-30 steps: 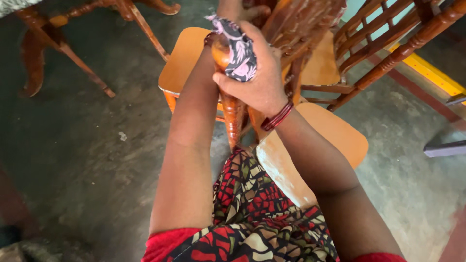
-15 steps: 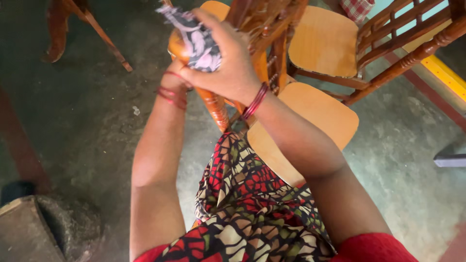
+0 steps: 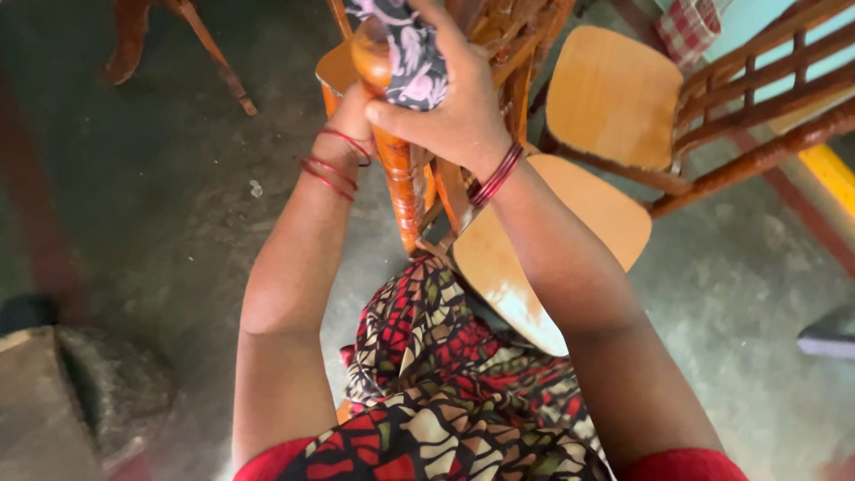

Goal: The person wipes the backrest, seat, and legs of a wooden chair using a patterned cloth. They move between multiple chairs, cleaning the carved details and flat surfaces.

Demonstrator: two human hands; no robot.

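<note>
Head view looks down on a person's two bare arms reaching forward over a lap covered in red, black and cream patterned fabric [image 3: 445,392]. Right hand [image 3: 454,111], with dark red bangles at the wrist, has its grip closed around a crumpled black cloth with pale pink and white print [image 3: 411,53], pressing it against the rounded top of a turned, glossy orange-brown wooden chair post [image 3: 396,160]. Left hand [image 3: 350,120], wearing thin red bangles, sits just behind that post with its fingers hidden, so whether its grip is closed on the wood cannot be told. The post rises from the near chair's pale tan wooden seat [image 3: 552,223], which lies just beyond the person's knees. A second chair with a similar tan seat [image 3: 610,93] stands beside it, over the grey concrete floor [image 3: 160,205].
</note>
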